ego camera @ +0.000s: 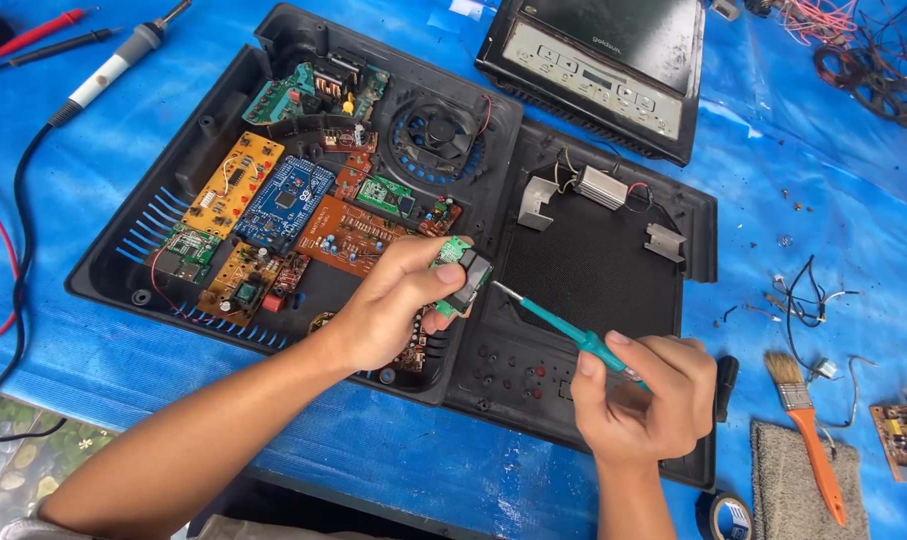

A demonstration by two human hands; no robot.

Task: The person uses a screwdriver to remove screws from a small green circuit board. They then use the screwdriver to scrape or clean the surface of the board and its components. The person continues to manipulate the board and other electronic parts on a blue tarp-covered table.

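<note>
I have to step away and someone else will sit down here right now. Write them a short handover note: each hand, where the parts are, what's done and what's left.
Left hand: holds a small green circuit board with a black part above the open black casing.
Right hand: grips a green-handled screwdriver, tip just beside the small board.
Parts: several circuit boards and a fan sit in the casing; a paintbrush lies to the right on the blue sheet.
Done: casing is open, board lifted out.
Left: the board remains in hand, not set down.
</note>
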